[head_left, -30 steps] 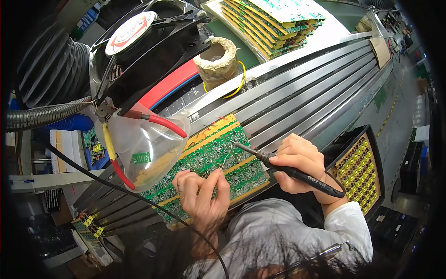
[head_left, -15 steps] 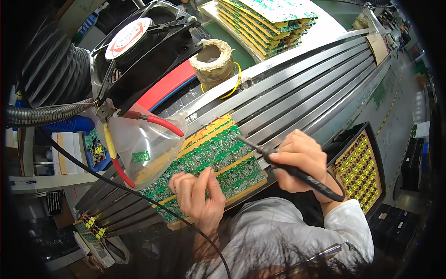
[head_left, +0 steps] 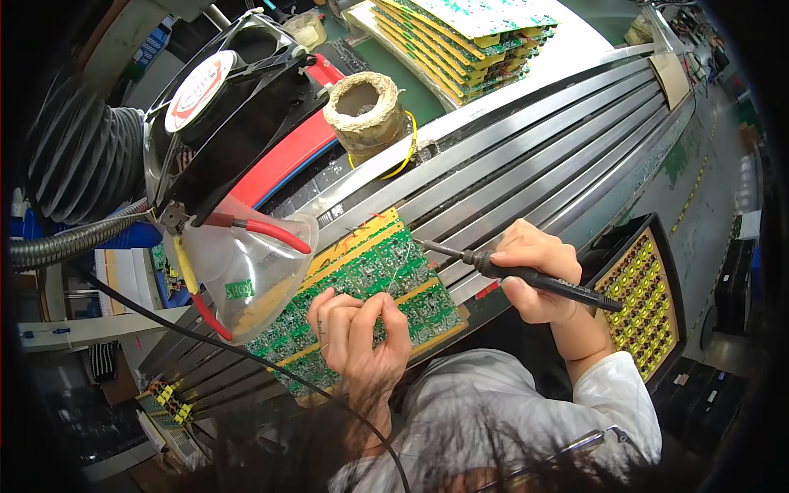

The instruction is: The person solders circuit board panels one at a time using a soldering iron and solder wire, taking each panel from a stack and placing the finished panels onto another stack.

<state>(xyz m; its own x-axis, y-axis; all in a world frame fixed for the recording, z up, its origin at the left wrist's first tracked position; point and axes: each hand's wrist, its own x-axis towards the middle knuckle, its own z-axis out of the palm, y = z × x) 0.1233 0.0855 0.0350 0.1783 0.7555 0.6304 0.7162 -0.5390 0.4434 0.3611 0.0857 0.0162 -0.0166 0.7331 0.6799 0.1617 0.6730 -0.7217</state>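
Circuit board [head_left: 370, 287]: one; left hand [head_left: 362, 341] pinching wire, right hand [head_left: 534, 275] gripping soldering iron [head_left: 509, 271]

A round white-and-red label [head_left: 200, 90] sits on the black fan; a small green label [head_left: 239, 289] marks the clear bag.

The left hand [head_left: 357, 337] is raised from the lower edge of the view, back of the hand toward the camera, with its fingers [head_left: 329, 308] curled inward and the fingertips pinched close together. The wrist below it is bent slightly and is bare. The right hand [head_left: 534, 279] is closed in a pen-like grip, the thumb and index finger pressed together at the front (the remaining fingers are folded beneath). The right forearm is seen rising from a white sleeve, and the two hands are held near each other but apart.
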